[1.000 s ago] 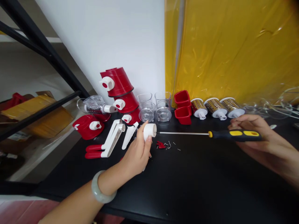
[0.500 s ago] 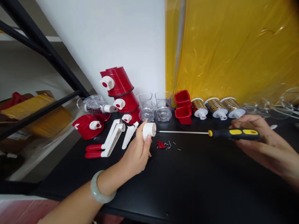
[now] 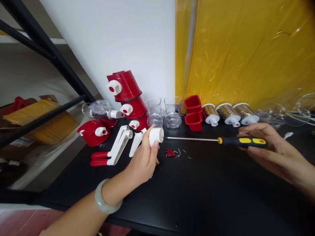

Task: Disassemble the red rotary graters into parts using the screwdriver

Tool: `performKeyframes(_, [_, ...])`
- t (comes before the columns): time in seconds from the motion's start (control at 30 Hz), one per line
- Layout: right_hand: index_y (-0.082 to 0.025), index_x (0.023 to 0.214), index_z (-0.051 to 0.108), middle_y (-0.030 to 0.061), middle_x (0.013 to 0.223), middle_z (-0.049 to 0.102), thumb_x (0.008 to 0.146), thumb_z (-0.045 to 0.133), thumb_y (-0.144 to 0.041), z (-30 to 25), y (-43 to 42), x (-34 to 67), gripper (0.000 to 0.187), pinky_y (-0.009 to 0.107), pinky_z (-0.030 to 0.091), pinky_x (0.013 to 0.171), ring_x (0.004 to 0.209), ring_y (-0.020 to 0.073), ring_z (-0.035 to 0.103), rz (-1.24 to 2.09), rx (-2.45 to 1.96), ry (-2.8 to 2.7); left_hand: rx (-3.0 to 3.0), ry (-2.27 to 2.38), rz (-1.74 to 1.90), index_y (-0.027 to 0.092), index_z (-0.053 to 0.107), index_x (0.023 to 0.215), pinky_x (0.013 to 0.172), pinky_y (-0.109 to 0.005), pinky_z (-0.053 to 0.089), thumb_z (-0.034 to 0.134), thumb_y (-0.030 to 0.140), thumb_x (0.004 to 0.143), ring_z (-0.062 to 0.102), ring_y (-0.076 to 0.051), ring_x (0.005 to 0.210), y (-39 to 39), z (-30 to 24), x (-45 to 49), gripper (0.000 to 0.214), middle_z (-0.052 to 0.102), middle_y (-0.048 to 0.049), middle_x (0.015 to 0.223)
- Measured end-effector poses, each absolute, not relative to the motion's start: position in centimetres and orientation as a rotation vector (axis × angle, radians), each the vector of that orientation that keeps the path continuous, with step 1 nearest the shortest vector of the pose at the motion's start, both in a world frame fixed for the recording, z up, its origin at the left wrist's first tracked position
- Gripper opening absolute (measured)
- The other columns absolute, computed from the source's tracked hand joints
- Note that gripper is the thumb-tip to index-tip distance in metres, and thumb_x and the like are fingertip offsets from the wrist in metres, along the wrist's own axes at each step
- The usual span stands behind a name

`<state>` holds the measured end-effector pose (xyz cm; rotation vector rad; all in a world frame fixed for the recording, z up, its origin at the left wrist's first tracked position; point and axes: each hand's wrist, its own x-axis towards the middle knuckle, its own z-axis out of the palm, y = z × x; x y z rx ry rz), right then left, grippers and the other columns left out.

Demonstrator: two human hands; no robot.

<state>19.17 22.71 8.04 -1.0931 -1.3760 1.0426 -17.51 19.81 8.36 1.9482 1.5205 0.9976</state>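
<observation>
My left hand point(image 3: 144, 154) is closed around a white crank handle point(image 3: 155, 135), its round hollow end poking out above my fingers and facing right. Most of the handle is hidden behind the hand. In my right hand point(image 3: 268, 144) is a screwdriver point(image 3: 242, 141) with a black and yellow grip, held level between thumb and fingers. Its long shaft points left, the tip at the mouth of the round end; whether it sits inside I cannot tell. Below the shaft lie several small screws point(image 3: 179, 152) and a small red plastic piece point(image 3: 170, 152).
White cranks with red grips point(image 3: 115, 150) lie at left, near stacked red grater bodies point(image 3: 128, 86) and a red base point(image 3: 93, 132). Clear cups point(image 3: 172, 113), red hoppers point(image 3: 193, 121) and metal grating drums point(image 3: 227, 114) line the back. A black shelf frame point(image 3: 56, 62) stands left.
My right hand and the screwdriver have shifted slightly left, and the grip has turned a little. My left hand stays nearly in place with the white crank handle.
</observation>
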Motion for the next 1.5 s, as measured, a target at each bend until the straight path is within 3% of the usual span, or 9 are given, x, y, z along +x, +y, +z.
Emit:
performKeyframes(0.13, [-0.03,0.114,0.055,0.0016,0.074,0.062,0.086,0.047,-0.08,7.0,22.7,19.2,0.058,0.02,0.042,0.038,0.046,0.0118,0.052,1.149,-1.171,-1.459,1.951,1.512,1.013,0.024,0.015,0.158,0.064,-0.036,0.056,0.029,0.042,0.107,0.062,-0.015,0.058,19.7,8.3,-17.6,0.056,0.063,-0.0047,0.093])
performKeyframes(0.33, [-0.031,0.102,0.057,0.0025,0.091,0.066,0.06,0.087,-0.061,8.4,22.3,18.3,0.06,0.014,0.053,0.058,0.084,0.0146,0.064,0.798,-1.219,-1.377,1.96,1.529,1.008,0.024,0.014,0.158,0.065,-0.037,0.055,0.029,0.042,0.107,0.063,-0.015,0.058,19.7,8.5,-17.6,0.056,0.062,-0.0032,0.089])
performKeyframes(0.5, [-0.033,0.101,0.06,0.0018,0.108,0.068,0.044,0.097,-0.043,8.9,22.1,18.0,0.069,0.01,0.052,0.063,0.094,0.0131,0.066,1.05,-1.181,-1.153,1.969,1.519,0.981,0.023,0.015,0.158,0.068,-0.038,0.055,0.028,0.043,0.107,0.063,-0.015,0.058,19.7,8.5,-17.5,0.056,0.064,-0.0031,0.089])
performKeyframes(0.67, [-0.027,0.105,0.062,0.0056,0.076,0.068,0.075,0.059,-0.084,7.7,22.6,18.7,0.064,0.024,0.053,0.048,0.058,0.0161,0.062,1.102,-1.144,-1.311,1.974,1.524,0.985,0.022,0.016,0.158,0.067,-0.036,0.054,0.029,0.043,0.107,0.062,-0.015,0.058,19.7,8.4,-17.4,0.057,0.064,-0.0031,0.088])
performKeyframes(0.77, [-0.026,0.103,0.063,0.0021,0.069,0.061,0.081,0.061,-0.076,7.6,22.7,19.0,0.055,0.019,0.043,0.039,0.048,0.0121,0.053,0.949,-1.303,-1.43,1.974,1.512,0.982,0.022,0.015,0.158,0.066,-0.034,0.054,0.029,0.042,0.107,0.062,-0.014,0.059,19.7,8.4,-17.4,0.056,0.063,-0.003,0.09])
performKeyframes(1.0, [-0.031,0.1,0.062,0.0026,0.109,0.068,0.057,0.093,-0.046,8.3,22.5,19.1,0.055,0.01,0.052,0.063,0.094,0.0138,0.066,0.917,-1.163,-1.355,1.967,1.504,1.013,0.021,0.016,0.158,0.065,-0.033,0.055,0.029,0.039,0.107,0.061,-0.012,0.058,19.8,8.4,-17.4,0.055,0.062,-0.0028,0.092])
performKeyframes(1.23, [-0.024,0.107,0.062,0.0035,0.072,0.063,0.089,0.05,-0.074,7.7,22.6,18.9,0.055,0.023,0.046,0.043,0.047,0.0124,0.053,1.004,-1.226,-1.478,1.975,1.5,1.014,0.021,0.019,0.157,0.063,-0.032,0.055,0.03,0.04,0.107,0.061,-0.012,0.057,19.7,8.4,-17.4,0.053,0.062,-0.0033,0.092])
performKeyframes(1.37, [-0.026,0.094,0.065,0.0039,0.093,0.066,0.07,0.08,-0.063,8.2,22.5,18.8,0.047,0.017,0.052,0.057,0.075,0.0134,0.063,0.77,-1.261,-1.446,1.971,1.494,1.013,0.02,0.015,0.158,0.063,-0.032,0.054,0.03,0.039,0.107,0.061,-0.013,0.057,19.8,8.4,-17.5,0.056,0.064,-0.0026,0.087])
performKeyframes(1.5, [-0.031,0.093,0.063,0.0011,0.107,0.068,0.048,0.096,-0.045,9.1,22.0,18.6,0.057,0.012,0.053,0.066,0.094,0.0142,0.066,1.028,-1.193,-1.223,1.975,1.521,0.962,0.02,0.014,0.158,0.066,-0.035,0.054,0.029,0.041,0.107,0.062,-0.015,0.058,19.6,8.4,-17.4,0.057,0.064,-0.0026,0.086])
